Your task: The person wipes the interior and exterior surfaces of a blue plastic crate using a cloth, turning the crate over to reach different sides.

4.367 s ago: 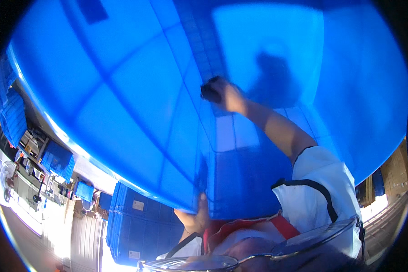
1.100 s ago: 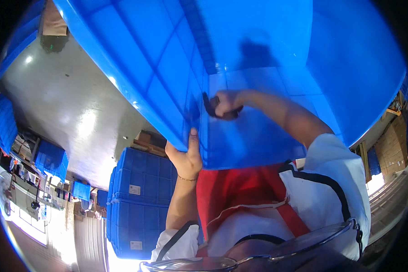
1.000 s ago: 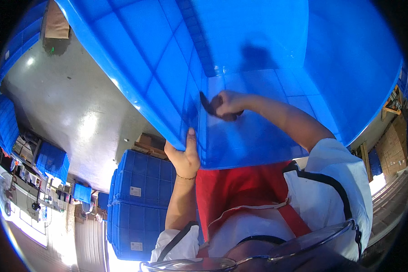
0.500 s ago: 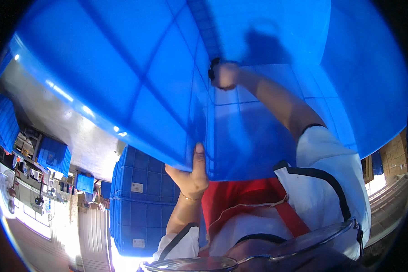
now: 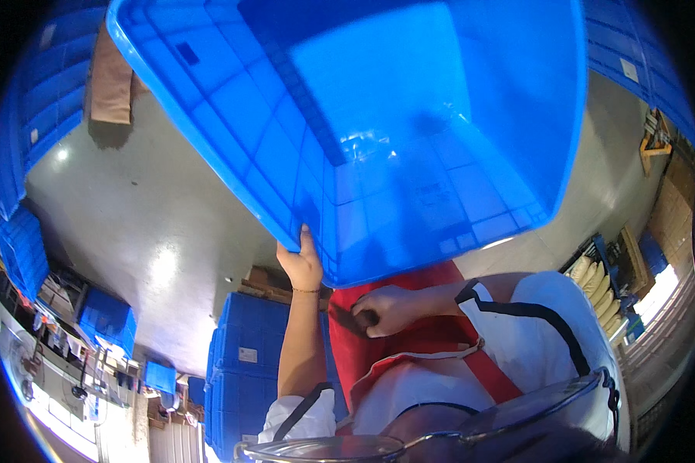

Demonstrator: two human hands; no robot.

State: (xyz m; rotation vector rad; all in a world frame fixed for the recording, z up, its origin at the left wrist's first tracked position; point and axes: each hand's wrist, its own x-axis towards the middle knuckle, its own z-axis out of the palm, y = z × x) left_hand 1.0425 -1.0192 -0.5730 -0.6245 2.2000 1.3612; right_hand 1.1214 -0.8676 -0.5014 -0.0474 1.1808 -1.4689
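Observation:
A large blue plastic bin [image 5: 440, 193] is tilted with its open side toward me, and its ribbed inner walls show. My left hand [image 5: 303, 266] grips the rim at its lower left corner, thumb on the inner side and fingers hidden behind the wall. In front of my red apron, just below the bin's near rim, my right hand [image 5: 390, 310] is closed round a small dark thing [image 5: 355, 318]. Its kind cannot be made out. My right hand is apart from the bin.
Blue bins [image 5: 247, 363] with white labels are stacked beside my left forearm. More blue bins [image 5: 46, 100] line the far left. A brown cardboard piece [image 5: 112, 81] lies on the grey floor [image 5: 131, 201]. Beige sacks [image 5: 594, 289] and wooden pieces stand at the right.
My right hand has come out of the bin with the dark thing and is now by my apron. The bin has shifted away from me and shows more of its opening. The left hand keeps its grip.

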